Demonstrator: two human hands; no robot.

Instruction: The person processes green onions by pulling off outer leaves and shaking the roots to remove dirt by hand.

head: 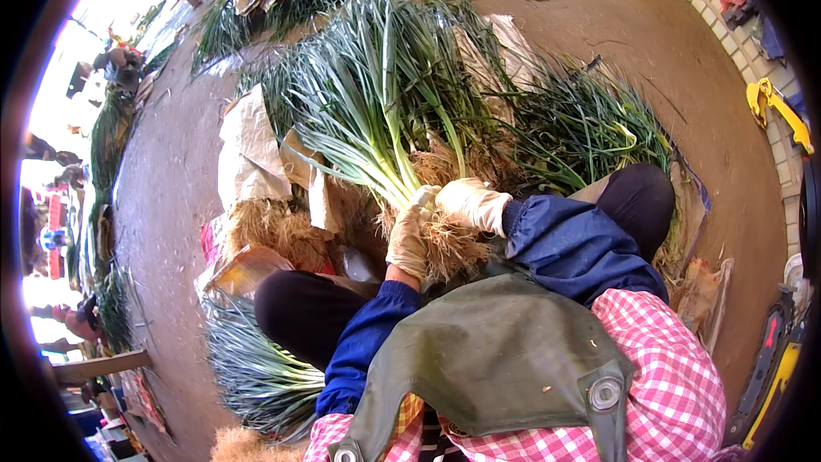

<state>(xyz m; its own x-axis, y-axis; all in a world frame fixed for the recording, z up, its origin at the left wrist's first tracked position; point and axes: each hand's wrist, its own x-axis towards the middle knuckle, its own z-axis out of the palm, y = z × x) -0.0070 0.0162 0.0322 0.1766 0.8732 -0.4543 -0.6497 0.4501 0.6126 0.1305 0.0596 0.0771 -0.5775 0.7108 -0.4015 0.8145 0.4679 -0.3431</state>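
My left hand, in a tan glove, is closed around the white stems of a bunch of green onions, whose roots hang below it. Beside it my right hand, gloved too, grips the lower part of a single green stalk with its fingers. The long leaves of the bunch fan away from me over more green onions. Brown roots of other plants lie just beyond my hands. The fingertips of the right hand are partly hidden.
Wrapped onions with brown paper lie at left, and another bunch by my left knee. A loose pile is at right. People and further onions stand at far left; a tiled wall is at right.
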